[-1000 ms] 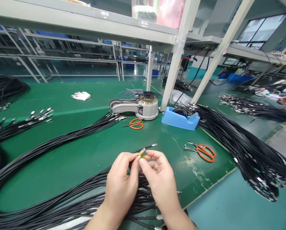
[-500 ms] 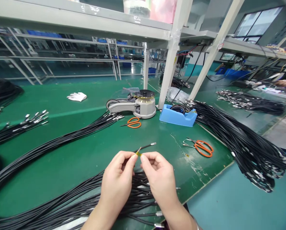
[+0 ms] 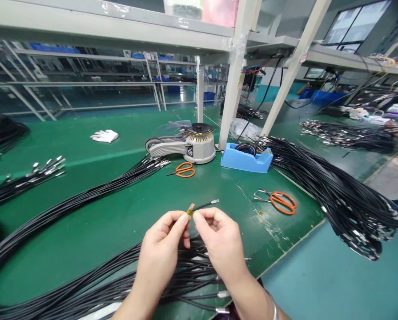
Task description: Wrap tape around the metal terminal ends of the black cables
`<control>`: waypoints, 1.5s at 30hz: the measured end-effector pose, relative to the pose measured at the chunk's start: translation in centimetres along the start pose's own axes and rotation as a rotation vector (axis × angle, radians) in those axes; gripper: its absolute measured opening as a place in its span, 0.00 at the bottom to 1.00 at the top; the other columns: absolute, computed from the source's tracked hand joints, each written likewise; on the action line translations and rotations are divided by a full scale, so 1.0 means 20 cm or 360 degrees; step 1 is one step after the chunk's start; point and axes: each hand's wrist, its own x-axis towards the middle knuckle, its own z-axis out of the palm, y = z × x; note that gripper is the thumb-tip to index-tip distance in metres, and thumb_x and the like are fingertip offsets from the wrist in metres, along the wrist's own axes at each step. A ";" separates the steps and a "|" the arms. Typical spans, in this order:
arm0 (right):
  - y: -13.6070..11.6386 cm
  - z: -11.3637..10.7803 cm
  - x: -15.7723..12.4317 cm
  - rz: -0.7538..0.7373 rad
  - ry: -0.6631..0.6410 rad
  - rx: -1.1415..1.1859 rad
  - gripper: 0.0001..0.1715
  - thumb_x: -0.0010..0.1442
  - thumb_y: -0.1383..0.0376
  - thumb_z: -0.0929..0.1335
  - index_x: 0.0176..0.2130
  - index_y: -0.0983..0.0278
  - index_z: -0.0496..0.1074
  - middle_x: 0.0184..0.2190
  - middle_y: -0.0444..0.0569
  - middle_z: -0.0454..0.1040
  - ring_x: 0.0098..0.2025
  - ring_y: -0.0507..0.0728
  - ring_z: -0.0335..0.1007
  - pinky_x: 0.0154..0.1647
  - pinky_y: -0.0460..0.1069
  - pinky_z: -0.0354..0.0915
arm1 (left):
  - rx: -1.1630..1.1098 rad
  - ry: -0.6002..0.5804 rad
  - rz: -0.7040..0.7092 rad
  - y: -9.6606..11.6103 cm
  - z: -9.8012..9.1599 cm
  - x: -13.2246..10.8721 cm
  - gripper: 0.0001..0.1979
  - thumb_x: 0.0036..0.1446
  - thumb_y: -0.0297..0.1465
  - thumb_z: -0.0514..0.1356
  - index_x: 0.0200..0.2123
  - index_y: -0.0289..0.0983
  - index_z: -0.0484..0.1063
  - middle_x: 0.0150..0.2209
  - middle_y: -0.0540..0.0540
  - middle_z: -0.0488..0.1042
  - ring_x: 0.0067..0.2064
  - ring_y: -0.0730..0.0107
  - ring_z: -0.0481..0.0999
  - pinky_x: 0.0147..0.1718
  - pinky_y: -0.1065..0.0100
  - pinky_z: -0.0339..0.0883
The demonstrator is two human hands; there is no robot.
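My left hand [image 3: 162,253] and my right hand [image 3: 220,242] meet at the fingertips over the green mat. Both pinch one thin black cable [image 3: 203,205] near its end. A small yellow tape piece [image 3: 190,209] sticks up between the two pinches. The cable's metal terminal [image 3: 215,202] points away to the right, past my right fingers. Under my wrists lies a thick bundle of black cables [image 3: 85,280] with metal ends.
A grey tape dispenser machine [image 3: 188,146], a blue tape holder [image 3: 243,160] and two orange scissors [image 3: 184,170] [image 3: 280,201] lie beyond my hands. A long cable bundle [image 3: 85,200] runs left, and a big cable heap [image 3: 335,195] lies right. A white glove [image 3: 104,136] sits far left. White shelf posts [image 3: 230,89] rise behind.
My hands have stayed pinched on the cable end. The yellow tape piece now stands up higher between my fingertips, and my view has shifted a little to the right.
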 end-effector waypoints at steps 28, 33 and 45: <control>0.03 0.00 0.03 -0.0123 -0.0132 0.0010 0.07 0.56 0.64 0.69 0.31 0.66 0.73 0.28 0.48 0.76 0.30 0.53 0.72 0.34 0.48 0.68 | -0.0710 -0.0245 -0.0178 -0.03 -0.02 0.01 0.10 0.52 0.33 0.62 0.24 0.34 0.70 0.21 0.52 0.67 0.23 0.77 0.64 0.23 0.73 0.60; 0.03 -0.02 0.05 -0.0120 -0.0260 0.0088 0.06 0.56 0.64 0.69 0.31 0.66 0.73 0.29 0.47 0.75 0.31 0.53 0.71 0.36 0.49 0.67 | -0.0892 -0.0418 -0.0224 -0.01 -0.02 0.01 0.11 0.53 0.34 0.61 0.23 0.34 0.68 0.19 0.52 0.63 0.22 0.76 0.62 0.22 0.73 0.59; 0.01 -0.11 0.09 -0.0498 -0.0584 -0.0087 0.03 0.56 0.68 0.70 0.35 0.62 0.72 0.32 0.44 0.70 0.34 0.51 0.68 0.37 0.46 0.66 | -0.0921 -0.1006 -0.0381 -0.02 -0.10 0.04 0.14 0.54 0.34 0.59 0.20 0.33 0.65 0.16 0.55 0.55 0.17 0.81 0.55 0.17 0.75 0.50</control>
